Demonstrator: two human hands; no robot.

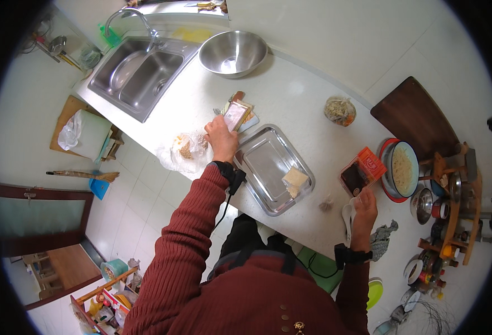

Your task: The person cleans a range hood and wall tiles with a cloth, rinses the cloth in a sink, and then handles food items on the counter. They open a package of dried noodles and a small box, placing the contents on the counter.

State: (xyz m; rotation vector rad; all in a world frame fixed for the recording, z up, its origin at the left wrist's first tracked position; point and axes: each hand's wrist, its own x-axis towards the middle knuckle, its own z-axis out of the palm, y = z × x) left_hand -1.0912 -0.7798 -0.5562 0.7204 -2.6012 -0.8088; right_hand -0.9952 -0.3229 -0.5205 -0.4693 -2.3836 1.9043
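My left hand point(222, 138) grips the near end of a flat pinkish packet point(236, 116), which lies over other small packets on the white counter. Beside that hand sits an open clear plastic bag point(186, 151) with tan grains. Just right of it, a stainless steel tray point(267, 167) holds pale square sheets point(295, 181) in one corner. My right hand point(365, 211) has its fingers at the lower corner of a red packet point(362, 169) with a dark panel. A white spoon point(347, 217) lies beside that hand, partly hidden by it.
A large steel bowl point(233, 54) stands at the back near a double sink point(145, 79). Toward the right are a tied bag of dried food point(340, 111), an enamel bowl of pale shreds point(403, 169), a dark cutting board point(417, 117) and a wooden rack point(451, 217). Crumpled grey cloth point(382, 240) lies nearby.
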